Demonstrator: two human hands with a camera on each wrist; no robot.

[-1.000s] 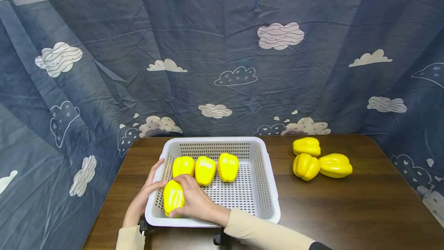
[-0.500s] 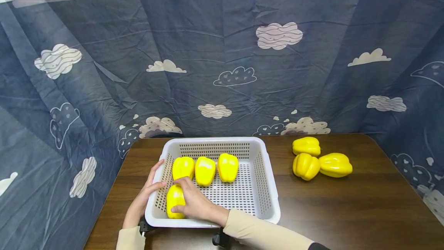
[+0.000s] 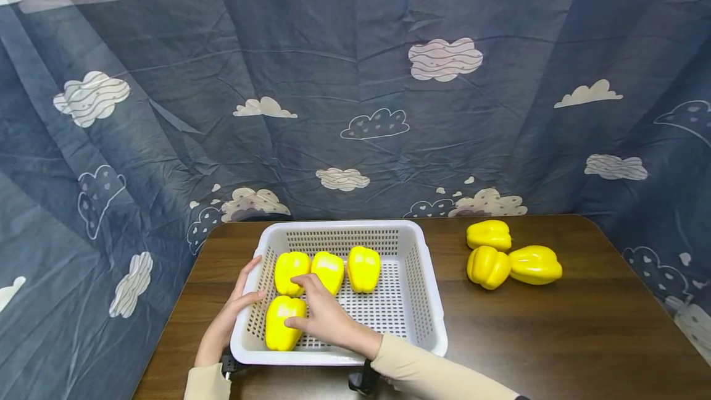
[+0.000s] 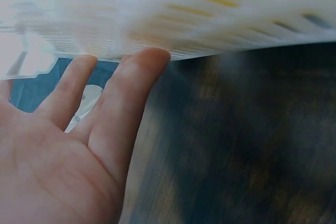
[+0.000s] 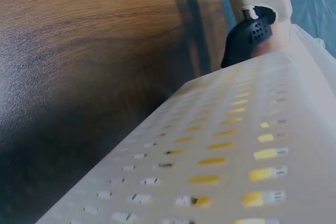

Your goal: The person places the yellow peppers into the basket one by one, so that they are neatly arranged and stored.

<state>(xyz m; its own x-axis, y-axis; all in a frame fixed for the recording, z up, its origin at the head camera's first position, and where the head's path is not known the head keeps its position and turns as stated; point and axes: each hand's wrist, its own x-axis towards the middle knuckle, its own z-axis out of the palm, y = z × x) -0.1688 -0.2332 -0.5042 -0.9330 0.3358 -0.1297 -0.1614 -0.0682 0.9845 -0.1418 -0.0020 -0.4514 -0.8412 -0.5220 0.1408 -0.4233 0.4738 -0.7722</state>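
A white perforated plastic basket (image 3: 333, 225) stands on the dark brown wood-grain worktop (image 3: 500, 338), holding four glossy yellow bell peppers. The front-left pepper (image 3: 282, 329) lies in the near left corner; behind it is the back-left pepper (image 3: 287, 266), then the middle pepper (image 3: 330, 269) and the right-hand pepper (image 3: 364, 269).

Of the two bare hands, the right hand (image 3: 329, 320) hangs over the basket with thumb and fingers parted, gripping nothing; its thumb overlaps the front-left pepper and its fingers cover parts of the two behind. The left hand (image 3: 222, 323) has its fingers extended against the basket's left wall.

Well to the right, outside the basket, three more yellow peppers (image 3: 488, 267) lie close together on the worktop. A dark blue cloth (image 3: 355, 159) printed with pale clouds hangs behind. In the right wrist view the basket's slotted wall blocks sight of the right hand.
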